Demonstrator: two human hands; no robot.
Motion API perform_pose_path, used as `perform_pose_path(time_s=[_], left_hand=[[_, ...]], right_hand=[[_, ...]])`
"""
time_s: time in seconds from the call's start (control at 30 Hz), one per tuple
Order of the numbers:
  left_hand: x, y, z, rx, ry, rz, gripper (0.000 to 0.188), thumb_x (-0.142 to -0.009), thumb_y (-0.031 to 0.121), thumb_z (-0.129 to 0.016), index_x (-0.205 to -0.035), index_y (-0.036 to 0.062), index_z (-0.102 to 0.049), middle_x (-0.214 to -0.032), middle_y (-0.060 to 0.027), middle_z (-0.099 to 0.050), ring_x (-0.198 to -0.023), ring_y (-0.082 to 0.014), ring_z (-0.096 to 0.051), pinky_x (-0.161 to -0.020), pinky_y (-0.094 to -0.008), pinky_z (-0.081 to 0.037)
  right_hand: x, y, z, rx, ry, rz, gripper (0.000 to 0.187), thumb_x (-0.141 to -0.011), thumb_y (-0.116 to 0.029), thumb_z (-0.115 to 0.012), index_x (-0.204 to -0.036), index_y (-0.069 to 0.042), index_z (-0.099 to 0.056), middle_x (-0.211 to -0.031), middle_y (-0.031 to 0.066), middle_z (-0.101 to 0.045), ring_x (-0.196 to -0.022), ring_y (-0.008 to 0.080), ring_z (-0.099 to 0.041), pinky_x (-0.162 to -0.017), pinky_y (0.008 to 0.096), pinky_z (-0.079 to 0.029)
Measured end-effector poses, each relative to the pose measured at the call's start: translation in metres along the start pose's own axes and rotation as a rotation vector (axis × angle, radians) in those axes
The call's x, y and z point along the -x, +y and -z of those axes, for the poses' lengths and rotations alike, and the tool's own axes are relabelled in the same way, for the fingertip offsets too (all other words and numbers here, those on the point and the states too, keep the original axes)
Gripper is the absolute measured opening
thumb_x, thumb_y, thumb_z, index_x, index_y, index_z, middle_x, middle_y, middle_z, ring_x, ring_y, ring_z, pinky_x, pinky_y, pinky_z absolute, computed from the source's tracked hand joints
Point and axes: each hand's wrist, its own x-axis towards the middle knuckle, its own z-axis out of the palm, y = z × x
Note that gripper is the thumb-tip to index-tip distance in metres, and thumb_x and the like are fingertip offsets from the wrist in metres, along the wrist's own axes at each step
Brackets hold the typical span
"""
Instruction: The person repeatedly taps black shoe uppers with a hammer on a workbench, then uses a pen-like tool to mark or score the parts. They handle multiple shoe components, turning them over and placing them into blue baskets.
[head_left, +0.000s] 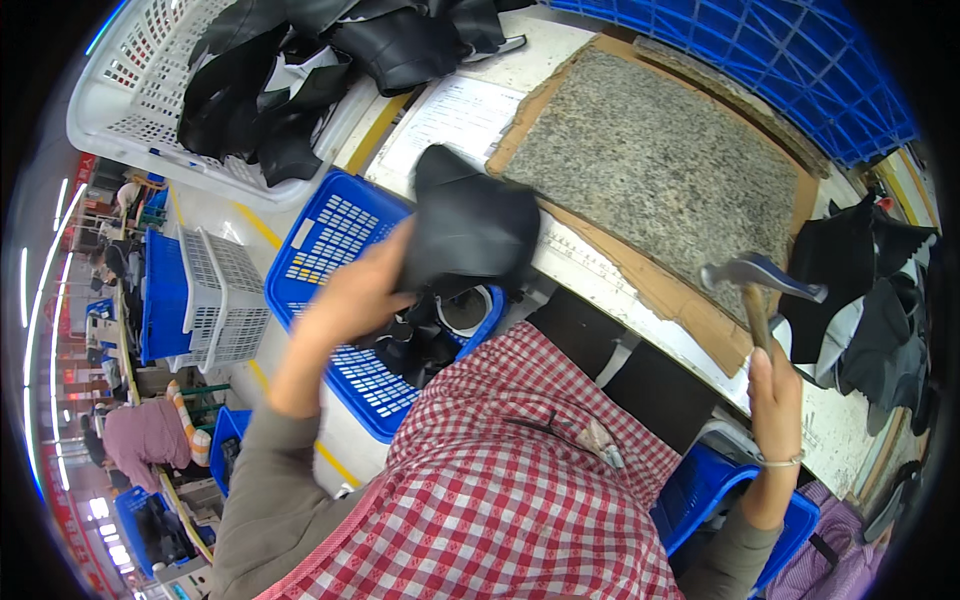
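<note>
My left hand (362,290) is closed on the edge of a black leather boot upper (470,225), held above the blue basket (380,400) at my left. The hand is slightly blurred, and its fingertips are partly hidden by the leather. In my right hand (776,400) is a hammer (757,310), gripped by its wooden handle. Its metal head hangs over the near right corner of a speckled stone slab (660,150). Between the slab and the white table lies a brown cardboard sheet (690,310).
A white basket (120,120) heaped with black leather pieces (390,50) stands far left. More leather pieces (870,300) lie at the table's right. Beside them is a printed sheet (450,115) near the slab. A blue crate (760,50) borders the far side. Another blue basket (690,490) sits below right.
</note>
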Motion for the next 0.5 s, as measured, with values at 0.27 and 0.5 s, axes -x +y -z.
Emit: perform_pose_path(time_s=[0.27,0.5], left_hand=[[-0.174,-0.075,0.024,-0.617,0.932,-0.406,0.067,-0.083,-0.003,-0.067,-0.147,0.0140,-0.054,-0.152,-0.0182,-0.048,-0.148,-0.0380,-0.038,-0.114,-0.0674,-0.035],[-0.281,-0.063,0.136,-0.527,0.628,0.238,0.073,-0.085,0.004,-0.065,-0.153,0.0261,-0.046,-0.146,-0.0190,-0.058,-0.132,-0.0462,-0.057,-0.095,-0.0559,-0.057]], right_hand=[[-0.033,-0.024,-0.038,0.001,-0.011,0.013,0.040,-0.109,-0.038,-0.053,-0.106,0.001,-0.061,-0.069,0.0196,-0.055,-0.062,0.0328,-0.056,-0.061,0.0419,-0.045],[-0.001,-0.031,-0.031,0.133,-0.087,0.112,0.043,-0.106,-0.040,-0.058,-0.095,0.002,-0.057,-0.064,0.0232,-0.054,-0.057,0.0423,-0.054,-0.054,0.0429,-0.044]])
